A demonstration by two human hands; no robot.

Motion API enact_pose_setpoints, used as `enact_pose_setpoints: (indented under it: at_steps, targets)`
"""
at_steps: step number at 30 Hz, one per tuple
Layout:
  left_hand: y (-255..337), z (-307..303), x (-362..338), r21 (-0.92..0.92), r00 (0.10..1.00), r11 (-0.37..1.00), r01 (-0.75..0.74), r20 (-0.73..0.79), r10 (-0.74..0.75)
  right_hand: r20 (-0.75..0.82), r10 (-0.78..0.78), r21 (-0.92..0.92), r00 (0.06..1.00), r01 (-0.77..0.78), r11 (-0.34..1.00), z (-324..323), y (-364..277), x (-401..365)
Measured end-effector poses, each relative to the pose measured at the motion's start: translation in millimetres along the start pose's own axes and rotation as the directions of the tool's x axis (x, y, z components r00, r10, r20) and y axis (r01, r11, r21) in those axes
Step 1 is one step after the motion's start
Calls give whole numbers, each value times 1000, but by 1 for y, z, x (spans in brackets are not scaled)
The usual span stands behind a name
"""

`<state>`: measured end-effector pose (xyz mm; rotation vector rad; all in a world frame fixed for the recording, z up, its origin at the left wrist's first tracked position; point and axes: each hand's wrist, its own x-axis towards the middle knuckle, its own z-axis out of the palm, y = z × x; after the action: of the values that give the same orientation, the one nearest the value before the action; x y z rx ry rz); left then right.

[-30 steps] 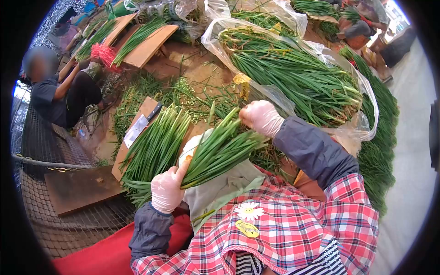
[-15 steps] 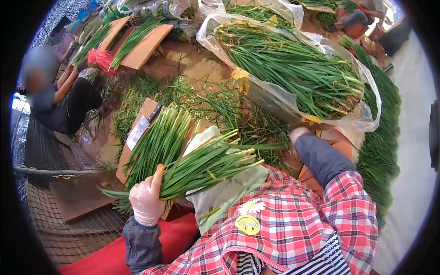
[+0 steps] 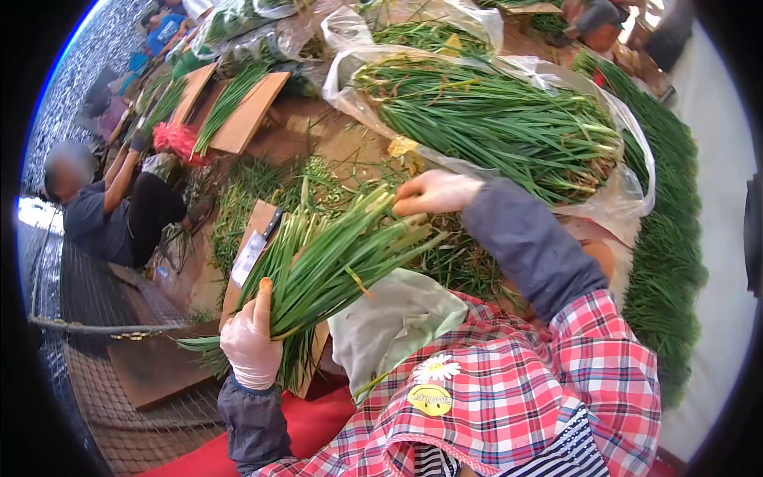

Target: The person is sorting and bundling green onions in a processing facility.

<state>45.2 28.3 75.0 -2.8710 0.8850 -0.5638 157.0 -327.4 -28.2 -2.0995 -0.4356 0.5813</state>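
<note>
My left hand [image 3: 253, 343], in a pale glove with a bare orange-stained thumb tip, grips a bundle of long green stalks [image 3: 338, 270] near its leafy end. At the pale root end of that bundle is my right hand [image 3: 435, 193], its fingers closed together at the stalks' ends; whether it pinches any is too small to tell. More stalks lie beneath on a wooden board [image 3: 260, 219], beside a knife [image 3: 253, 248] with a black handle. A pale cloth [image 3: 393, 314] covers my lap.
A large plastic bag [image 3: 636, 187] full of stalks lies ahead on the right. Cut scraps [image 3: 318, 171] cover the ground. A long row of greens [image 3: 664, 278] runs along the right. Another person [image 3: 103, 211] sits at the left near a slanted board [image 3: 250, 111].
My right hand has risen from the ground by the bag to the root end of the bundle. The held bundle now slants more steeply upward. The view has shifted slightly.
</note>
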Motion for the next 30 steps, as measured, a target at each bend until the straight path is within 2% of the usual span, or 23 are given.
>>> enact_pose_setpoints:
  at_steps: [2,3,5,6,8,11,12,15,16,19,20,21,22,23,24,25,26,27,28,30]
  targets:
    - [10,5,9,-12,999,999,-31,11,31,176,180,50,968,-191,980,14,-9,8]
    - [11,7,13,-6,999,999,-46,6,46,154,93,341,984,-142,929,21,-8,4]
    - [14,7,15,-1,998,998,-65,6,65,74,138,523,988,-157,838,33,3,1]
    - [12,8,13,13,996,997,-70,59,69,90,17,646,996,-72,760,37,7,-3]
    - [12,13,15,-2,994,997,-83,72,83,60,-218,847,974,66,528,43,13,-13]
    - [12,11,20,15,992,994,-109,58,108,115,-5,863,993,-97,495,38,9,-17]
    - [13,11,20,19,992,994,-110,57,108,-1,31,832,1000,-16,555,40,10,-15]
    - [12,6,20,18,991,994,-112,82,110,-5,198,869,980,-94,486,35,4,-24]
    - [11,7,19,10,990,993,-114,90,113,-84,295,860,952,-80,505,35,1,-26]
    - [4,5,13,19,991,994,-109,85,107,-343,231,933,911,302,196,44,64,-13]
    - [2,4,10,25,992,994,-104,80,102,-344,262,873,902,204,443,48,92,-10]
    - [3,3,10,16,987,992,-129,101,127,-253,326,596,911,-119,794,51,99,-17]
    - [4,0,12,10,981,988,-152,121,149,-219,390,271,895,-328,905,59,112,-22]
    - [5,-3,14,2,975,985,-175,140,173,-297,368,-91,881,-410,908,59,125,-25]
    - [9,-5,13,-5,972,984,-176,159,175,-428,387,-262,817,-522,812,60,141,-27]
    - [6,-7,11,2,970,983,-186,158,183,-432,451,-153,781,-557,816,61,173,-30]
    - [0,-9,6,4,968,981,-196,159,193,-493,440,-211,751,-593,777,58,177,-40]
    - [-3,-11,2,11,966,979,-204,162,199,-465,430,-411,774,-618,670,66,207,-40]
    - [-7,-13,0,34,965,979,-201,177,192,-443,532,-403,721,-691,601,67,211,-50]
    - [-14,-19,-4,64,975,982,-178,148,167,-186,630,-520,754,-620,587,51,213,-67]
